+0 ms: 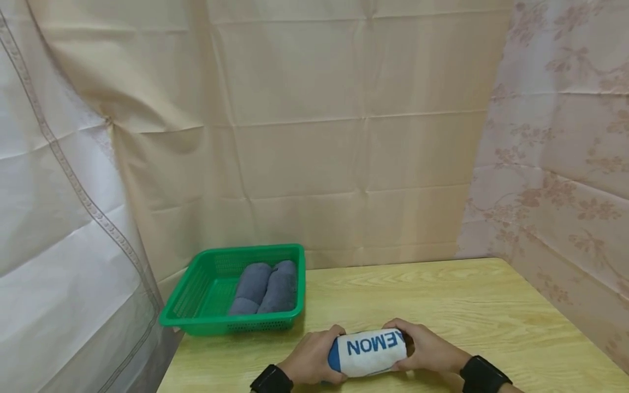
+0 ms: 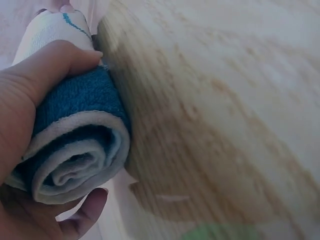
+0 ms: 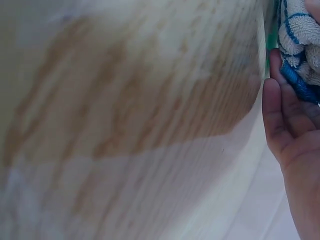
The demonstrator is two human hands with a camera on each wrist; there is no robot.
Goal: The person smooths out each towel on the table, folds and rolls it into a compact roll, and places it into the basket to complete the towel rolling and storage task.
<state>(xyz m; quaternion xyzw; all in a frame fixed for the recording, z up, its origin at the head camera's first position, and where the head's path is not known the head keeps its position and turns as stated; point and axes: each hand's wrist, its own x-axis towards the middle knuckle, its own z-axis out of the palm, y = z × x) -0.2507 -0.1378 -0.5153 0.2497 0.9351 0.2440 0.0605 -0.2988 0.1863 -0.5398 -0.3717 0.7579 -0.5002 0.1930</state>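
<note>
A rolled white and blue towel [image 1: 371,353] with blue lettering lies crosswise between both hands, low over the front of the table. My left hand [image 1: 314,355] grips its blue end, thumb on the near side and fingers on the far side. In the left wrist view the spiral end of the rolled towel [image 2: 75,160] faces the camera, with the left thumb pressed over the blue band. My right hand [image 1: 427,346] holds the other end between thumb and fingers. The right wrist view shows the right hand's fingers [image 3: 287,115] under the towel's end [image 3: 300,45].
A green plastic basket [image 1: 196,322] stands at the table's back left. Inside it, on the right side, two grey rolled towels [image 1: 265,286] lie next to each other. The wood-grain table [image 1: 442,295] meets a beige curtain [image 1: 295,136] behind and a floral cloth [image 1: 555,191] on the right.
</note>
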